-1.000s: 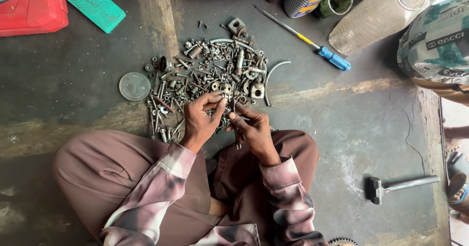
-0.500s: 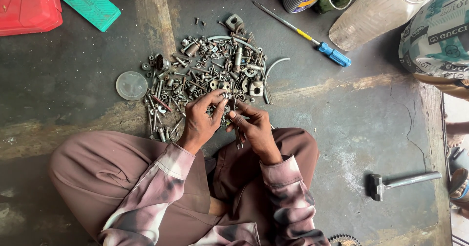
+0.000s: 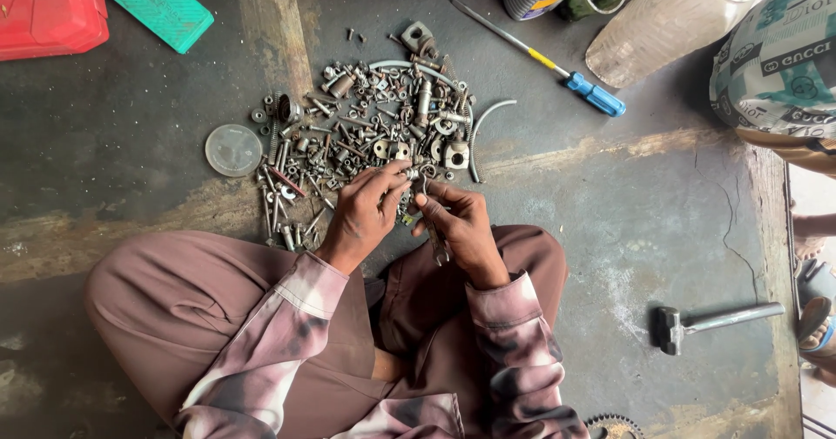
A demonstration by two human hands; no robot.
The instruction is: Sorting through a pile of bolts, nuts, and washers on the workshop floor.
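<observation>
I sit cross-legged on a concrete floor with a heap of bolts, nuts and metal parts (image 3: pixel 366 125) in front of my knees. My left hand (image 3: pixel 361 217) pinches a small bolt (image 3: pixel 409 175) at its fingertips, at the near edge of the heap. My right hand (image 3: pixel 461 226) holds a small metal wrench (image 3: pixel 433 239) whose head meets that bolt. Both hands touch each other over my lap.
A round clear lid (image 3: pixel 232 150) lies left of the heap. A blue-handled screwdriver (image 3: pixel 544 60) lies beyond it, a hammer (image 3: pixel 714 321) at my right. A red case (image 3: pixel 48 8), green box (image 3: pixel 157 8), cans and a plastic bottle (image 3: pixel 670 16) line the far side.
My hands stay together on the bolt with small finger movements. The view has shifted slightly; nothing else on the floor has moved.
</observation>
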